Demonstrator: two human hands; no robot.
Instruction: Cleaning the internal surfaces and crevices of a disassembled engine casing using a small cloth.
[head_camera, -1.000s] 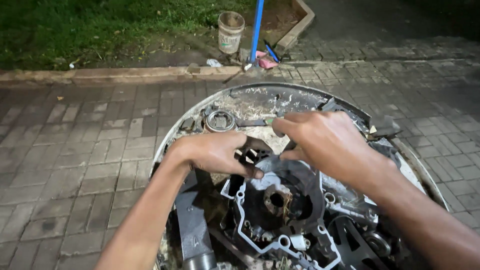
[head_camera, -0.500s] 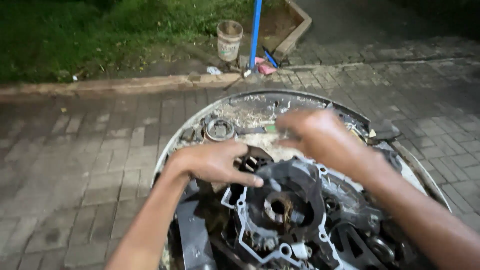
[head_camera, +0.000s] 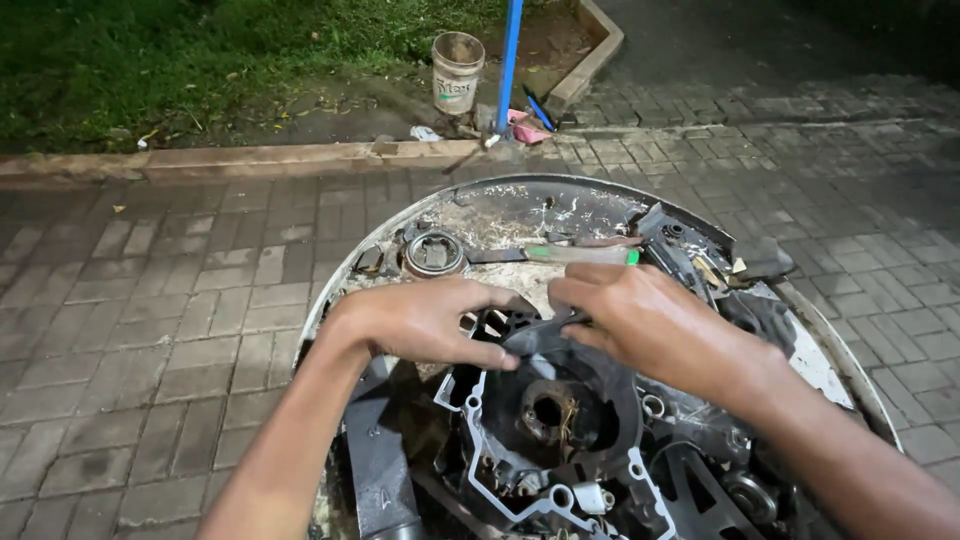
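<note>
Two bare hands are working over a dismantled engine case (head_camera: 560, 440) that is lying in a large, shallow round metal pan (head_camera: 850, 350) on a brick-paved walkway (head_camera: 150, 300) at night. The left hand (head_camera: 425, 320) is resting palm down on the upper edge of the case, its fingers (head_camera: 480, 352) held close together and nearly flat, the tips pressing on a thin dark strip (head_camera: 535, 335) of gasket-like material. The right hand (head_camera: 640, 320) is meeting it from the other side, its fingers (head_camera: 580, 295) curled in and pinching the same strip against the thumb, so that both hands are touching one piece right at the rim of the case's round opening. Neither hand is spread wide; the right is closed on the strip, the left only bearing down on it.

One engine case is showing, pale gasket outline running around its dark centre. Behind the hands, one round bearing ring (head_camera: 433, 252) is lying in the pan, and just beside it one long flat tool with a green tip (head_camera: 575, 255). Beyond the curb, one pale bucket (head_camera: 457, 70) is standing on the dirt near one upright blue pole (head_camera: 510, 65), with grass (head_camera: 150, 60) stretching away to the left.
</note>
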